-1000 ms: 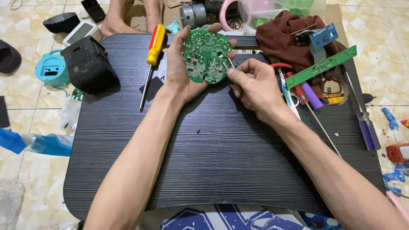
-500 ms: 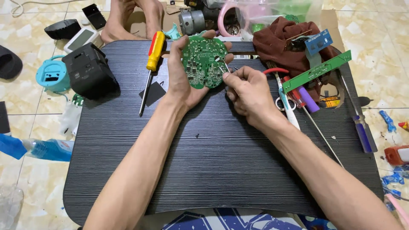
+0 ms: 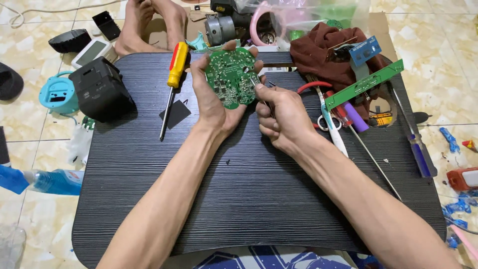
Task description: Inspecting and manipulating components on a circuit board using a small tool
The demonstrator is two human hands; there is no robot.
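Working a thin metal tool [image 3: 263, 97] against the right edge of a round green circuit board [image 3: 232, 77], the person looks mid-job: the board is already bare, out of any housing, and no part appears lifted off it yet, so the probing or prying is judged as under way, not finished. Left hand [image 3: 213, 102] cups the board from the left and behind, thumb along its left rim, fingertips curled over the top edge, holding it tilted up above the far middle of the dark ribbed table [image 3: 259, 199]. Right hand [image 3: 284, 117] sits just right of the board, thumb and forefinger pinching the tool, other fingers curled in together; tool tip touches the board's rim. Board face shows solder points, traces and small parts; too small to tell more. Left of the board lies a yellow-and-red screwdriver [image 3: 174, 79], farther left a black box-shaped casing [image 3: 102, 89]. Right of the board: a long green strip board [image 3: 363, 84], a maroon cloth [image 3: 328, 50], scissors [image 3: 326, 112].
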